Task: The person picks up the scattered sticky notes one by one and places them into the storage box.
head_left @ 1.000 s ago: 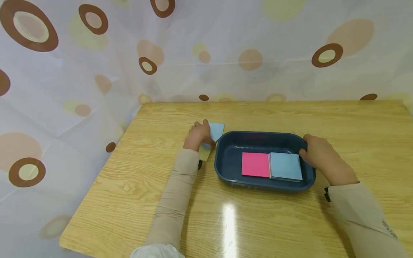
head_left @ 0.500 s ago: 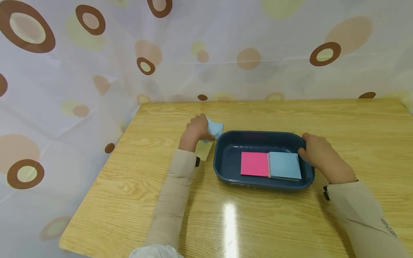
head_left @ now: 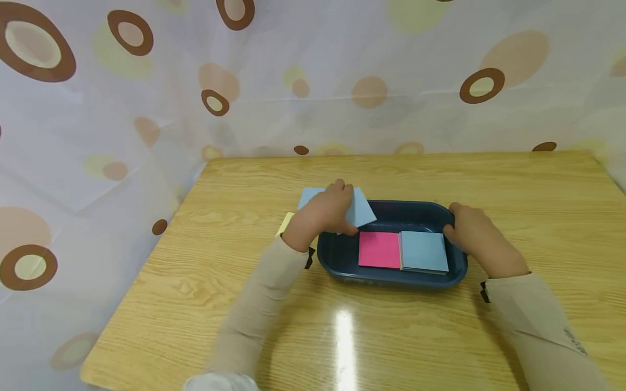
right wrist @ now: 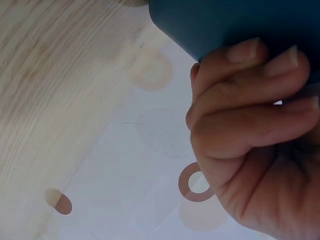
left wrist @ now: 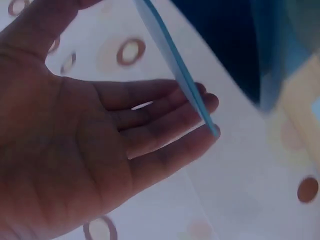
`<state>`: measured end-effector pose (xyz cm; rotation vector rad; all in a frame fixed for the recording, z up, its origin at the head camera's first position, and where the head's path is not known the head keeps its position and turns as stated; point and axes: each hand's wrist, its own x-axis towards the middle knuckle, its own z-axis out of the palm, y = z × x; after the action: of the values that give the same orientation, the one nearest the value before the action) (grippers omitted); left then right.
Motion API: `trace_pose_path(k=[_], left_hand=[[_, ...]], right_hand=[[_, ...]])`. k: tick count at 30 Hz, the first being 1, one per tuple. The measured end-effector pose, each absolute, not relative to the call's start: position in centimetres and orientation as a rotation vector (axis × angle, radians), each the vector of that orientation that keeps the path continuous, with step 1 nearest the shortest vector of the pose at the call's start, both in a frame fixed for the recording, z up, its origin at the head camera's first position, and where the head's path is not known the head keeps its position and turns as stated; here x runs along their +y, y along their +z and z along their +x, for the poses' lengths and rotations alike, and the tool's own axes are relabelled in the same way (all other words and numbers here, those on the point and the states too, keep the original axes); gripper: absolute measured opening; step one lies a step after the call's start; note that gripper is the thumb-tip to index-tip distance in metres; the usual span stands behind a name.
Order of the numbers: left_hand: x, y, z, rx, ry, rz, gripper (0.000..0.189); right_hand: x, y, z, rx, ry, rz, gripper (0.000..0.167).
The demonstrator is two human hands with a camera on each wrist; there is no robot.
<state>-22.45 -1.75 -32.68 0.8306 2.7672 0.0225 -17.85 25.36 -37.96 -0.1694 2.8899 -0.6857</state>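
Observation:
My left hand [head_left: 324, 210] pinches a thin light blue square of note paper [head_left: 362, 210] over the left end of a dark blue plastic bin [head_left: 391, 278]. In the left wrist view this blue paper [left wrist: 175, 62] is seen edge-on between thumb and fingers. Inside the bin lie a pink square pad [head_left: 379, 250] and a light blue square pad [head_left: 424, 251], side by side. At the bin's right end, my right hand [head_left: 481, 239] grips the rim; its curled fingers [right wrist: 250, 95] show against the bin wall in the right wrist view.
Another light blue paper [head_left: 308, 195] shows behind the left hand, partly hidden. A yellow paper [head_left: 285, 224] lies on the wooden table [head_left: 205, 260], left of the bin and mostly covered by the hand. A patterned curtain [head_left: 332, 70] hangs behind the table.
The left hand has picked up a light blue paper from the table left of the bin and carried it right, over the bin. The right hand keeps its grip on the rim.

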Motion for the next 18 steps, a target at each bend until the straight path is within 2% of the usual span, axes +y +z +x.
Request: trace_pose_path(k=[9, 18], left_hand=[[2.6, -34.3, -22.1, 2.511, -0.507, 1.025, 0.075], [5.0, -35.4, -21.8, 2.365, -0.558, 1.079, 0.064]], right_hand=[[25.1, -37.9, -17.8, 2.899, -0.685, -0.168, 0.030], [25.2, -37.8, -17.7, 2.894, -0.673, -0.147, 0.028]])
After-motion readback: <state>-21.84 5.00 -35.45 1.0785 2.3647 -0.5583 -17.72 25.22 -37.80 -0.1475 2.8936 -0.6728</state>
